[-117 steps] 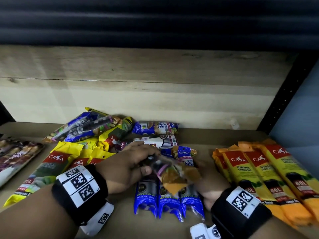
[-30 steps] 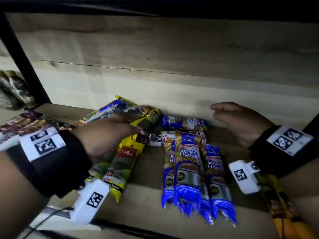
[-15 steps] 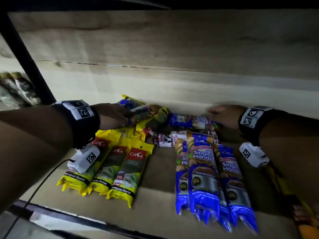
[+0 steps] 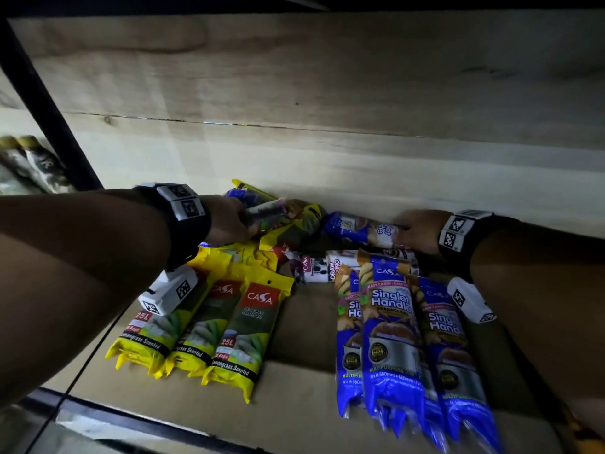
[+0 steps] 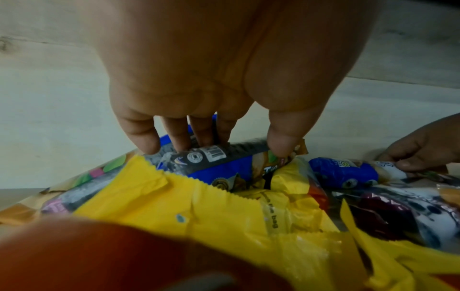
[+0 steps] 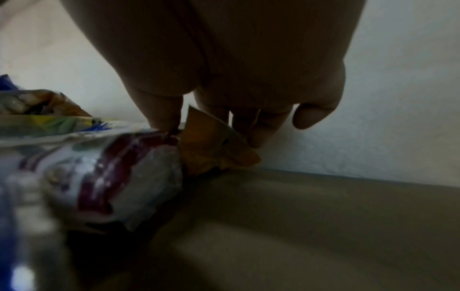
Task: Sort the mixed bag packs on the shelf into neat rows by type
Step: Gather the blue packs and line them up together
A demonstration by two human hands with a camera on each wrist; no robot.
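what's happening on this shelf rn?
A person is sorting garbage bag packs on a wooden shelf. Three yellow packs already lie in a row at front left, and three blue packs in a rough, overlapping row at front right. A mixed pile remains against the back wall. The left hand grips a blue pack in that pile, while the right hand pinches the end of another blue pack lying sideways.

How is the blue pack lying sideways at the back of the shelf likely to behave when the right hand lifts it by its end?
The blue pack looks like a soft film sleeve, so it would probably sag. The right hand pinches its crumpled orange end flap, which may slip or crease. It seems light and rounded, so it might roll if pushed.
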